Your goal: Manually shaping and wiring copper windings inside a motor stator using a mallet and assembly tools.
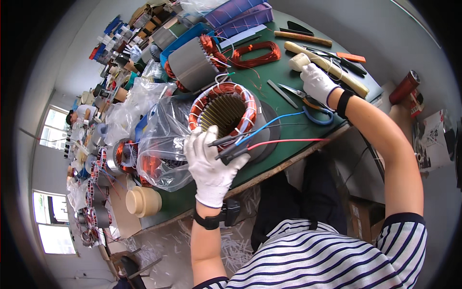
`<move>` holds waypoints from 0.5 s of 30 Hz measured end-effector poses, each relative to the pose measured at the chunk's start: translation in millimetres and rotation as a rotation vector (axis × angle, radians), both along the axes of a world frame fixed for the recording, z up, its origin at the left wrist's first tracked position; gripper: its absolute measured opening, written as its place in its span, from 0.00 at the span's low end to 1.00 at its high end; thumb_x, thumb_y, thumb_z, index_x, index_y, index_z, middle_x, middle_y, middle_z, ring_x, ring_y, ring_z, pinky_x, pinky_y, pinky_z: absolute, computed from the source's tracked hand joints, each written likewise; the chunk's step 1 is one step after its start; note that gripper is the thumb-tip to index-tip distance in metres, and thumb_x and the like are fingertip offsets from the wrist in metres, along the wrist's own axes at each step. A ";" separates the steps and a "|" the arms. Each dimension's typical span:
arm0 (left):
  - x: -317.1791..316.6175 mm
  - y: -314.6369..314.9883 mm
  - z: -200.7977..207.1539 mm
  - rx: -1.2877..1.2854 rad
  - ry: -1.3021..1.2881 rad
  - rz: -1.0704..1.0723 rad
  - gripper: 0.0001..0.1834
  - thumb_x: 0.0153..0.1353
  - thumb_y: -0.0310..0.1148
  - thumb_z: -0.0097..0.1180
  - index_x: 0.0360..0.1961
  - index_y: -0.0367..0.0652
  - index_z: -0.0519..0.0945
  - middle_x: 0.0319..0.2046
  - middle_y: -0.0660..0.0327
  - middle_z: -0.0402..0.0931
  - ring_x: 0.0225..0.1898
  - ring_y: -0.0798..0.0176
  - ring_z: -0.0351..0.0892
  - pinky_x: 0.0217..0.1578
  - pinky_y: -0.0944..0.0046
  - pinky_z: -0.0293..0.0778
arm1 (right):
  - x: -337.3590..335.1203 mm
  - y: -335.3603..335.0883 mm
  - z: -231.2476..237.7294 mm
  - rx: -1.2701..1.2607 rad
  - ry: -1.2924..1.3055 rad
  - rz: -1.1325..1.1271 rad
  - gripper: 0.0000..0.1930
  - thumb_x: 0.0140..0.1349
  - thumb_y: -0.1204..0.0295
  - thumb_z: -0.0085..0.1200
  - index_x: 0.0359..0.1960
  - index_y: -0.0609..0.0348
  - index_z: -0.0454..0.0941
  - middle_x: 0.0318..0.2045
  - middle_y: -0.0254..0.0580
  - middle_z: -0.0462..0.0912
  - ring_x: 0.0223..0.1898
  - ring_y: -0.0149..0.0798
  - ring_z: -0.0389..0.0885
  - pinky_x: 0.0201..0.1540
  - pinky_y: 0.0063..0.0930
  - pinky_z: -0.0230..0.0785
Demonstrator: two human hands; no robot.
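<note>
My left hand [208, 161], in a white glove, lies with fingers stretched over the near-left rim of an upright motor stator [253, 111], thumb spread apart. Copper windings [196, 107] tied with white cord ring the stator's top. Black-sleeved leads [234, 153] cross beside the thumb and index finger; a blue wire [269, 124] and a red wire [288, 140] run off to the right. My right hand [317, 84], also gloved, is closed at a small cream cylinder [299, 61] whose exact kind I cannot make out. Blue-handled scissors [317, 114] lie just below that hand.
A wooden stick [353, 83], an orange-handled tool [350, 57] and a flat metal strip [282, 94] lie on the green bench [274, 77]. Behind are another stator [193, 65], a copper coil [257, 54] and purple bins [243, 19]. Clear plastic bags [166, 125] crowd the left.
</note>
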State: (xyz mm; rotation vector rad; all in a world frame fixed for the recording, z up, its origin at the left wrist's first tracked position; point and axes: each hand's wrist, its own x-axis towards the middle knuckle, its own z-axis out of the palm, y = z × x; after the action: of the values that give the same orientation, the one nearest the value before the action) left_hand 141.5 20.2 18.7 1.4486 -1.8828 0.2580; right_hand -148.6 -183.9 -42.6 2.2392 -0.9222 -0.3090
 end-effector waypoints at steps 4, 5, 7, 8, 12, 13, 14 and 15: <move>-7.1 -0.5 -4.7 -0.078 -0.238 0.076 0.43 0.43 0.57 0.66 0.55 0.40 0.69 0.48 0.55 0.71 0.54 0.45 0.66 0.60 0.43 0.56 | -6.7 -23.0 6.0 0.246 0.062 0.136 0.07 0.53 0.68 0.55 0.25 0.51 0.86 0.29 0.33 0.82 0.42 0.37 0.76 0.44 0.30 0.65; -10.3 1.1 -3.3 -0.080 -0.225 0.095 0.43 0.43 0.56 0.66 0.55 0.40 0.69 0.48 0.55 0.71 0.54 0.45 0.66 0.59 0.43 0.56 | -12.1 -25.1 5.9 0.202 -0.073 0.210 0.07 0.51 0.71 0.54 0.24 0.51 0.86 0.27 0.33 0.81 0.41 0.37 0.77 0.42 0.30 0.68; -18.7 -1.3 -3.8 -0.121 -0.205 0.116 0.44 0.38 0.54 0.69 0.55 0.41 0.68 0.47 0.57 0.70 0.54 0.48 0.67 0.59 0.43 0.57 | -24.5 -33.1 -1.2 0.207 -0.238 0.191 0.06 0.48 0.72 0.54 0.22 0.53 0.84 0.27 0.36 0.81 0.36 0.41 0.79 0.38 0.34 0.70; -20.0 -1.6 -5.3 -0.124 -0.202 0.126 0.44 0.38 0.54 0.69 0.55 0.41 0.68 0.47 0.57 0.70 0.54 0.48 0.67 0.59 0.43 0.57 | -25.3 -32.5 0.5 0.199 -0.335 0.184 0.05 0.48 0.72 0.54 0.22 0.54 0.83 0.27 0.38 0.80 0.34 0.42 0.80 0.37 0.35 0.71; -29.9 0.2 -6.5 -0.102 -0.218 0.171 0.42 0.42 0.56 0.68 0.51 0.38 0.69 0.52 0.55 0.71 0.55 0.44 0.66 0.58 0.42 0.59 | -32.4 -26.8 7.9 0.217 -0.843 -0.057 0.07 0.53 0.74 0.51 0.29 0.57 0.82 0.29 0.45 0.79 0.34 0.49 0.81 0.40 0.40 0.73; -30.4 0.9 -6.5 -0.096 -0.213 0.181 0.41 0.41 0.55 0.68 0.51 0.38 0.69 0.52 0.55 0.71 0.55 0.45 0.66 0.58 0.42 0.59 | -30.5 -23.4 9.7 0.215 -0.839 -0.061 0.07 0.53 0.74 0.51 0.29 0.57 0.82 0.29 0.45 0.79 0.34 0.49 0.81 0.40 0.40 0.73; -30.7 1.5 -6.6 -0.089 -0.209 0.191 0.41 0.41 0.54 0.68 0.50 0.39 0.69 0.52 0.56 0.71 0.55 0.45 0.66 0.58 0.43 0.59 | -25.6 -20.0 9.9 0.247 -0.725 -0.072 0.06 0.53 0.74 0.52 0.29 0.57 0.82 0.29 0.46 0.80 0.34 0.48 0.82 0.39 0.40 0.73; -31.9 1.4 -6.7 -0.088 -0.206 0.200 0.40 0.40 0.53 0.69 0.50 0.40 0.70 0.53 0.56 0.71 0.56 0.46 0.66 0.58 0.43 0.59 | -20.7 -16.8 12.9 0.276 -0.611 -0.082 0.06 0.53 0.75 0.52 0.29 0.57 0.82 0.28 0.46 0.81 0.35 0.48 0.83 0.39 0.39 0.74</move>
State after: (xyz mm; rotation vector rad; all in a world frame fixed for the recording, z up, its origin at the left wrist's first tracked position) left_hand 109.6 21.5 12.0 1.6015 -1.8606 0.5981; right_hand -169.3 -200.7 -29.7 2.6101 -1.3510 0.2493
